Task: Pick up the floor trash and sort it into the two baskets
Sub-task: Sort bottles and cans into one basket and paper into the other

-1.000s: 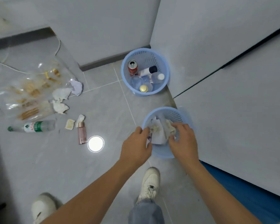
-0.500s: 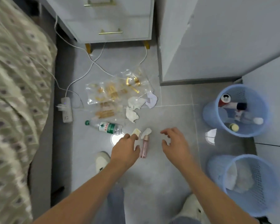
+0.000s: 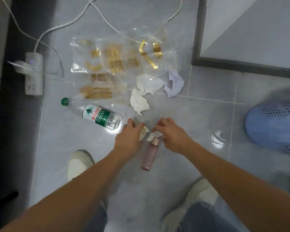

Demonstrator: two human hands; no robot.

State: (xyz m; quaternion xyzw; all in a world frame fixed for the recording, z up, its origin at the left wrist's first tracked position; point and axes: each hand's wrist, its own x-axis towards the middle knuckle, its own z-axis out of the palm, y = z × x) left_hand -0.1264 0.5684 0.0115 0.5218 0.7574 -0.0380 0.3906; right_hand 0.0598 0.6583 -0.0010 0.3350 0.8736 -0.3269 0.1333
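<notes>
Head camera view, looking down at a grey tiled floor (image 3: 208, 118): a person reaches with both bare hands toward two small scraps of paper lying just beyond the cap end of a pink bottle (image 3: 149, 154). The left hand (image 3: 130, 139) is down at the cream scrap (image 3: 143, 132), fingers bent toward it — whether they have closed on it cannot be told. The right hand (image 3: 173, 137) has its curled fingertips at the white scrap (image 3: 153, 135), which touches the bottle's cap; again the grip itself is hidden. The pink bottle lies flat between the two forearms. To the left, a clear water bottle (image 3: 97, 115) with a green cap and a green-and-white label lies on its side, near the left hand. Beyond the hands sit two crumpled white tissues (image 3: 144, 92) and a pale lilac crumpled paper (image 3: 173, 83), with clear plastic bags (image 3: 114, 64) of gold-coloured hardware behind them. A white power strip (image 3: 34, 76) and its white cables (image 3: 70, 22) lie at the far left. One blue mesh basket (image 3: 273, 126) shows at the right edge, well apart from the hands — its contents are out of view. White shoes (image 3: 79, 162) and grey trouser legs fill the bottom.
</notes>
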